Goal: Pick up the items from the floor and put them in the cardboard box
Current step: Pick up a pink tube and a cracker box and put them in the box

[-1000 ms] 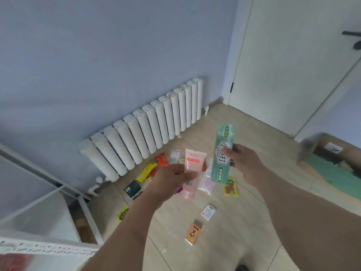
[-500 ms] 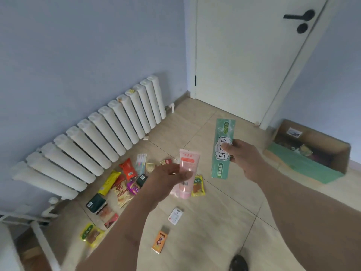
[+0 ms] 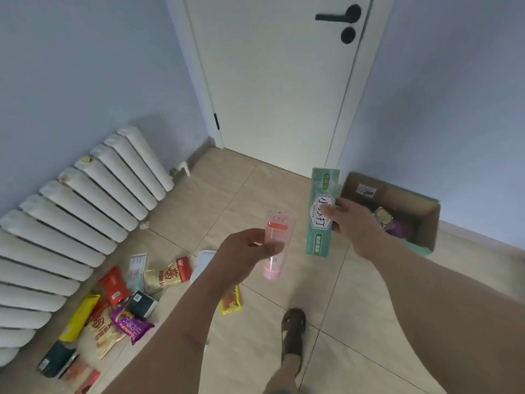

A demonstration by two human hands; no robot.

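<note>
My left hand (image 3: pixel 244 251) pinches a pink tube (image 3: pixel 276 245), cap end down, at mid-frame. My right hand (image 3: pixel 355 223) grips a long green toothpaste box (image 3: pixel 322 211), held upright just left of the open cardboard box (image 3: pixel 426 220) on the floor by the right wall. A few items lie inside that box. Several snack packets remain on the floor at lower left, among them a purple packet (image 3: pixel 130 327), a red packet (image 3: pixel 113 285) and a yellow packet (image 3: pixel 81 317).
A white radiator (image 3: pixel 85 211) runs along the left wall. A closed white door (image 3: pixel 278 81) with a black handle stands ahead. My foot in a brown sandal (image 3: pixel 294 331) is on the tiled floor. A yellow sachet (image 3: pixel 230 301) lies beside my left forearm.
The view has swung right, from the radiator toward the door and the cardboard box. Both hands, still holding the tube and the toothpaste box, have come nearer to the cardboard box.
</note>
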